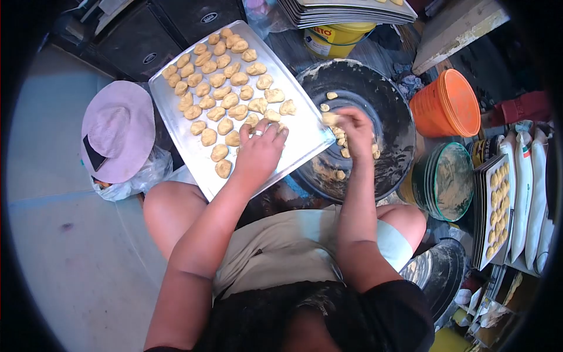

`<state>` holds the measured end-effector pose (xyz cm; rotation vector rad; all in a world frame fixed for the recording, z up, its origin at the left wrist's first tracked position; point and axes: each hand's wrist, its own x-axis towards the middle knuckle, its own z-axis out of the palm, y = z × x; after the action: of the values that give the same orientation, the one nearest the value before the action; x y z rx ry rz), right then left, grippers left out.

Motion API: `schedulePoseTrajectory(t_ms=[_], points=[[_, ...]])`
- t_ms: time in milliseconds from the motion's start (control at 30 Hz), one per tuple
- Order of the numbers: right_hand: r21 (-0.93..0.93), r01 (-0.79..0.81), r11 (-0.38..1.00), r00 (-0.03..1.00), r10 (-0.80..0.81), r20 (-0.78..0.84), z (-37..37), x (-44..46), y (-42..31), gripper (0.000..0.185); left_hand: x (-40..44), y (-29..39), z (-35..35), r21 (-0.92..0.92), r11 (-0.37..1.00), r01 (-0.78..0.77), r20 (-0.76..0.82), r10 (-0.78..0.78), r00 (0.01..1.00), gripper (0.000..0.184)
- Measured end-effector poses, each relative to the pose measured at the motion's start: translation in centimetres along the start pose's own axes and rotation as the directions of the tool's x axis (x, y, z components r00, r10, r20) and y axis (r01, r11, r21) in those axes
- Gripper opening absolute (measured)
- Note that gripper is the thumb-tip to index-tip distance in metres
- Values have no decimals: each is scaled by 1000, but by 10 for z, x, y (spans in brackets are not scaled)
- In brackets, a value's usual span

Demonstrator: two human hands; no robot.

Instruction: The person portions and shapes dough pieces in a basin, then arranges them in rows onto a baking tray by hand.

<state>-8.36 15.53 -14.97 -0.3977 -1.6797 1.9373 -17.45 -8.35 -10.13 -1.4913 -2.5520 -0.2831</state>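
A metal baking tray [308,146] lies slanted across my left knee and the rim of a black basin [387,117]. Rows of lumpy tan dough pieces [220,93] cover much of it. My left hand [262,146], a ring on one finger, rests over the tray's lower middle. Its fingers are spread, with the tips touching dough pieces there; what lies beneath the palm is hidden. Above the basin, my right hand [356,129] pinches a dough piece [331,119], slightly blurred. Smaller dough lumps [341,175] lie on the basin's floor, partly behind my right hand and forearm.
Left of the tray sits a pale hat [117,132] on a plastic bag [141,176]. To the right stand an orange bucket [446,102], stacked green-rimmed basins [448,182] and another dough tray [497,211]. A yellow bucket [337,38] supports stacked trays [346,16] behind.
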Motion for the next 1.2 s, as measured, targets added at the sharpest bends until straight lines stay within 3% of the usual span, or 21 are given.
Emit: schedulePoseTrajectory(t_ms=[33,67,133,233,333,367,400,433,467,533,567,633,733,767,867,1000,1067,1133,1200], points=[[-165,-57,985,993,74,95,15,2,-1,13,-1,2,-3,-24,1000,11,4,-11,1000,37],[-417,124,901,974,-32,222,34,1,-12,13,-2,3,-6,-49,999,21,6,-21,1000,39],[-623,456,636,886,-259,385,52,4,-9,16,-5,4,-10,-70,997,17,5,-17,1000,40],[-665,428,613,903,-254,347,60,-1,-15,16,-10,7,-12,-65,997,31,51,-28,998,42],[-531,393,750,913,-388,127,24,2,-14,19,-15,14,-14,-94,995,12,76,-5,997,43],[-436,204,876,953,-280,-117,3,9,4,18,-13,14,-17,-106,994,8,66,-1,998,43],[-282,31,959,930,-131,-342,-22,8,33,18,-14,16,-20,-117,993,-2,77,11,997,43],[-458,-136,878,926,-52,-375,-53,-1,62,19,-16,18,-23,-124,992,-10,85,20,996,43],[-602,-291,743,909,19,-415,-84,-10,96,22,-18,18,-29,-126,992,-14,92,25,995,42],[-759,-593,271,795,345,-498,-129,-41,183,32,-21,14,-42,-165,986,9,163,19,986,42],[-832,-545,104,742,522,-421,-141,-62,220,34,-22,10,-47,-177,984,20,188,14,982,42],[-942,-324,83,864,431,-260,-168,-134,322,33,-20,3,-60,-216,975,59,216,-12,976,39],[-697,-686,209,718,353,-600,-140,-109,267,33,-19,-10,-61,-204,971,125,255,-70,964,36],[-631,-699,336,714,278,-643,-125,-96,233,40,-18,-13,-59,-209,972,110,223,-63,973,34],[-715,-555,425,802,45,-596,-118,-60,229,47,-15,-18,-66,-224,969,106,269,-44,962,34],[-898,-407,168,891,291,-349,-123,-31,255,54,-22,-29,-64,-289,949,124,273,-42,961,34],[-860,-459,223,832,447,-328,-135,-20,262,53,-26,-34,-67,-297,947,123,247,-48,968,35],[-939,-269,217,890,429,-156,-171,-20,303,47,-29,-40,-72,-303,939,162,222,-96,970,36],[-725,-537,431,838,370,-401,-151,-18,258,38,-34,-49,-81,-323,917,234,259,-152,954,36]])
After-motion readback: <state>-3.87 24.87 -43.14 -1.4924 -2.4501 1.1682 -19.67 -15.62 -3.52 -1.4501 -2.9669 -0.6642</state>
